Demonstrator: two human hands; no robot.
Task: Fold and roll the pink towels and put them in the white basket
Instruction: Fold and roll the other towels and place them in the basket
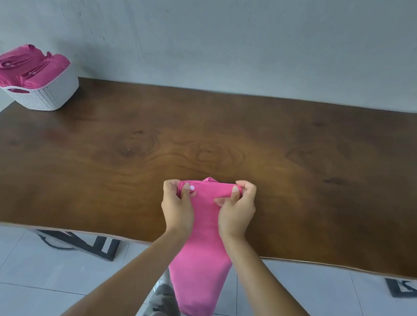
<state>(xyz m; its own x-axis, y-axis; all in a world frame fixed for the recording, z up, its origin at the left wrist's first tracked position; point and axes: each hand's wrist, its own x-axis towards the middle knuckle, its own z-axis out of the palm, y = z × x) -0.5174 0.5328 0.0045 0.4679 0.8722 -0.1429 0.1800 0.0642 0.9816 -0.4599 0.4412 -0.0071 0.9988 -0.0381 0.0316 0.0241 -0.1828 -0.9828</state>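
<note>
A pink towel (204,232), folded into a long narrow strip, lies across the near edge of the wooden table with its lower length hanging off the edge toward the floor, while its far end is rolled into a short tight roll lying crosswise on the tabletop. The white basket (45,93), with a perforated wall, stands at the far left corner of the table and holds several rolled pink towels (26,66) packed side by side, rising above its rim

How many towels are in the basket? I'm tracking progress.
2 rolls show: one at the left of the basket, one at the right. More may lie hidden underneath.
</note>
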